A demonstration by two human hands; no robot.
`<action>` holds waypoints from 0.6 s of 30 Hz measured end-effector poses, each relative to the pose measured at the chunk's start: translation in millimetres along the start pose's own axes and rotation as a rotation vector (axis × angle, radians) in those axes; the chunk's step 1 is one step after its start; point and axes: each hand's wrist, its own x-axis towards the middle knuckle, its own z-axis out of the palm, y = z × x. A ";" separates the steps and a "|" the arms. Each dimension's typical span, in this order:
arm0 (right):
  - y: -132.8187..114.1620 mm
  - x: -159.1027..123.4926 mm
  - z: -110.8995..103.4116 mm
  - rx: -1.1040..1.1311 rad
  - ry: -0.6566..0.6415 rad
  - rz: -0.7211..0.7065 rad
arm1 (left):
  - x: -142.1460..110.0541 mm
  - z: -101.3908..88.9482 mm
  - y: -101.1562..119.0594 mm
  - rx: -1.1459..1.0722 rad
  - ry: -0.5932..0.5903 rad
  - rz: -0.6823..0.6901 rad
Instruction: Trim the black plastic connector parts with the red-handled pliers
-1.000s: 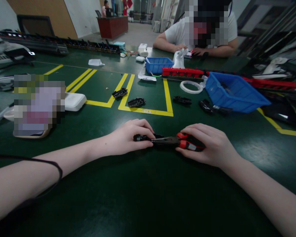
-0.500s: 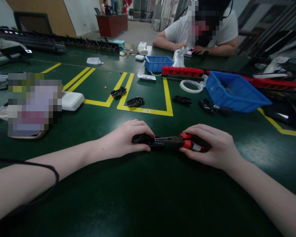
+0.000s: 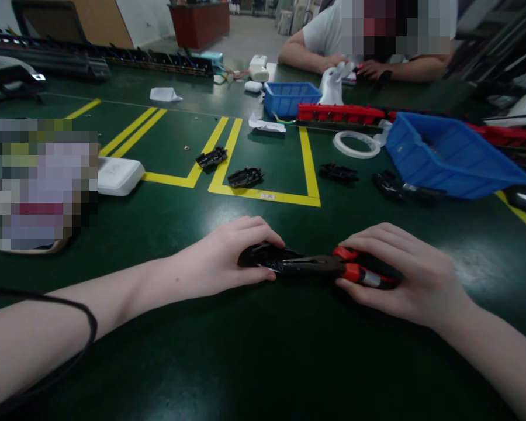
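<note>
Between the thumb and fingers of my left hand (image 3: 230, 255) is a black plastic part (image 3: 263, 255), held low over the green table (image 3: 263, 356). My right hand (image 3: 409, 278) is closed around the red handles of a pair of needle-nose pliers (image 3: 353, 270). The dark jaws of the pliers point left and meet the right end of the black part; whether they grip it I cannot tell. Beyond my hands lie similar black parts, among them one black part (image 3: 246, 177) by the yellow tape and another black part (image 3: 338, 172) to its right.
A large blue bin (image 3: 456, 158) stands at the right, beside a tape roll (image 3: 356, 144). Farther back are a smaller blue bin (image 3: 291, 100) and a red strip (image 3: 346, 113). At left lie a phone (image 3: 48, 187) and a white box (image 3: 120, 175). A person (image 3: 311, 47) sits opposite.
The camera view has tilted down and closer. Both hands, the black part and the pliers appear slightly lower and farther right; both grips stay the same.
</note>
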 end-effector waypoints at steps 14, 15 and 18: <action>1.0 -2.8 2.8 -0.041 0.015 -0.012 | 2.1 -0.9 -0.5 -0.025 -0.024 0.002; 1.4 -3.0 2.9 -0.038 0.013 -0.011 | 2.2 -0.8 -0.7 -0.026 -0.023 0.002; 2.4 -3.4 3.3 -0.029 0.018 -0.010 | 2.3 -0.7 -1.6 -0.022 -0.023 0.008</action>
